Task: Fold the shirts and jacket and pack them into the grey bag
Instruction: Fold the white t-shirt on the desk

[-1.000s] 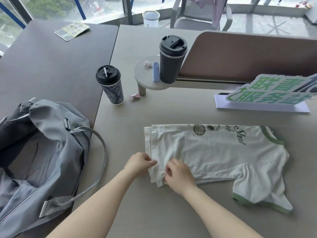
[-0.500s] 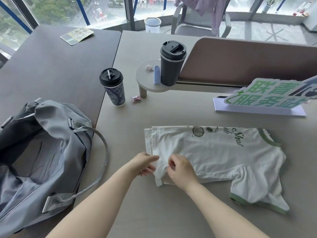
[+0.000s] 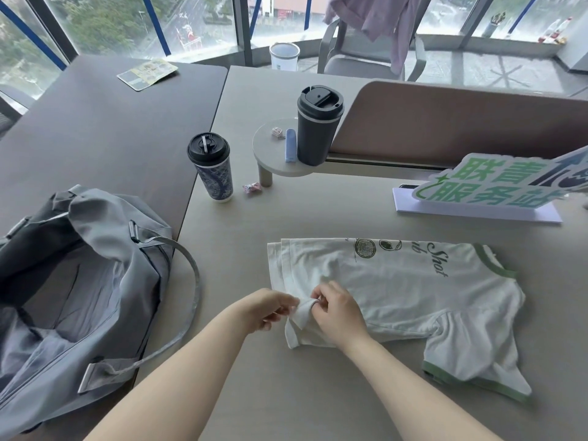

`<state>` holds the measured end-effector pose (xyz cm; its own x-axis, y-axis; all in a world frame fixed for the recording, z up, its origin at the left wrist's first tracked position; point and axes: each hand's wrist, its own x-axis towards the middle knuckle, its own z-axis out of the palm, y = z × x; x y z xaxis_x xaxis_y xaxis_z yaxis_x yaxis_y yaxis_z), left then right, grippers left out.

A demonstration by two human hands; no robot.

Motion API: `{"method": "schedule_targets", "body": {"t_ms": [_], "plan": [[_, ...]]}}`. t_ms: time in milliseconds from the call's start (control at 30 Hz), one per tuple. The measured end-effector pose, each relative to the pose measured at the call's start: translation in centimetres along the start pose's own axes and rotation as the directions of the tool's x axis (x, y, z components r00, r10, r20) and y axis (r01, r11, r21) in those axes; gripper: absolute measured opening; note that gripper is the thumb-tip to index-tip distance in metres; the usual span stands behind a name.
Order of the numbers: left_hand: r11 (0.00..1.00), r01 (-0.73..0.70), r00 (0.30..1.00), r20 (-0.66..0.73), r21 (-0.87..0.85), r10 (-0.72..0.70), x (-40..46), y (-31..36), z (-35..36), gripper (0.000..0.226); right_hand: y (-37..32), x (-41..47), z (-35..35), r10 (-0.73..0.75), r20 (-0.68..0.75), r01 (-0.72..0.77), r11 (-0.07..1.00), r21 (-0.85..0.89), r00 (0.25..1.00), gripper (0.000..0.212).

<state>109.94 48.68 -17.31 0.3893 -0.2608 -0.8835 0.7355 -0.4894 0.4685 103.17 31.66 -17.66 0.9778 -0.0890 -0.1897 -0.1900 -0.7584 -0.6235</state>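
**Hem Corner Lifted Off the Table: White Shirt, Lower Centre of Frame**

Presently I record one change against the picture half a second back: the lower-left corner of the white shirt [image 3: 410,294], which then lay flat under the fingers, is now drawn up into a small raised fold between the two hands. The left hand [image 3: 267,310] has its fingers curled and pinches that fold from the left; the right hand [image 3: 337,313] pinches the same fold from the right, thumb and forefinger closed on the cloth. The rest of the shirt lies as it did, folded lengthwise on the light table [image 3: 318,224], green-trimmed collar toward the right edge of the frame and one green-hemmed sleeve hanging toward the lower right.

The grey bag [image 3: 79,281] sits open at the lower left, its strap looping onto the light table, apart from the shirt.

Legible writing: the shirt's print reads "Shot" in dark script, beside a racket and ball emblem; a further word is cut off by the fold. The green and white sign [image 3: 496,186] at the right carries large Chinese characters, which I read as 联青服务站. The patterned cup [image 3: 213,170] and the dark tumbler [image 3: 318,128] show no lettering I can make out.
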Motion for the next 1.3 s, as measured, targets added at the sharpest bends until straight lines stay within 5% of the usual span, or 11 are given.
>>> {"method": "schedule_targets", "body": {"t_ms": [200,333,400,533,633,833,900,1033,1133,1233,1300], "plan": [[0.929,-0.342,0.939,-0.03,-0.144,0.341,-1.0,1.8,0.4,0.02,-0.7,0.0,-0.5,-0.047,0.011,0.047,0.999,0.001,0.999,0.018],[0.893,-0.432,0.902,-0.031,-0.127,0.431,-2.1,3.4,0.2,0.021,-2.0,1.0,-1.5,-0.063,-0.065,0.066,0.996,0.054,0.996,0.014],[0.882,-0.457,0.886,-0.139,-0.109,0.442,-2.0,3.3,-0.2,0.013,-2.2,1.5,-2.5,-0.022,-0.101,0.034,0.992,0.118,0.995,0.02],[0.931,-0.295,0.824,-0.436,0.214,0.361,0.5,0.2,-1.0,0.026,-2.4,2.6,-5.7,0.054,-0.211,-0.001,0.97,0.244,0.976,0.024],[0.912,-0.19,0.837,-0.425,0.365,0.345,2.0,-1.1,-0.4,0.054,-2.2,3.4,-7.6,0.038,-0.29,0.042,0.963,0.266,0.956,0.022],[0.814,-0.254,0.713,-0.467,0.523,0.523,4.2,1.8,0.5,0.087,-1.2,2.8,-9.4,0.047,-0.23,0.071,0.874,0.481,0.972,0.036],[0.695,-0.218,0.706,-0.382,0.685,0.597,4.9,3.7,0.2,0.084,-1.2,2.5,-9.6,0.047,-0.157,0.059,0.793,0.606,0.986,0.033],[0.485,-0.25,0.715,-0.178,0.838,0.676,6.7,6.0,-0.7,0.037,-1.4,2.3,-10.6,0.013,-0.118,0.072,0.726,0.684,0.993,0.032],[0.582,-0.327,0.72,-0.202,0.745,0.664,6.9,6.2,-0.7,0.019,-1.8,2.6,-11.7,0.004,-0.134,0.093,0.695,0.713,0.991,0.033],[0.804,-0.372,0.647,-0.492,0.464,0.583,6.3,6.0,-0.7,0.013,-2.0,3.3,-12.3,0.017,-0.174,0.104,0.744,0.66,0.985,0.034],[0.865,-0.287,0.63,-0.6,0.411,0.494,5.9,5.0,-0.8,0.024,-2.0,3.6,-12.2,0.04,-0.185,0.088,0.768,0.634,0.982,0.034]]}}
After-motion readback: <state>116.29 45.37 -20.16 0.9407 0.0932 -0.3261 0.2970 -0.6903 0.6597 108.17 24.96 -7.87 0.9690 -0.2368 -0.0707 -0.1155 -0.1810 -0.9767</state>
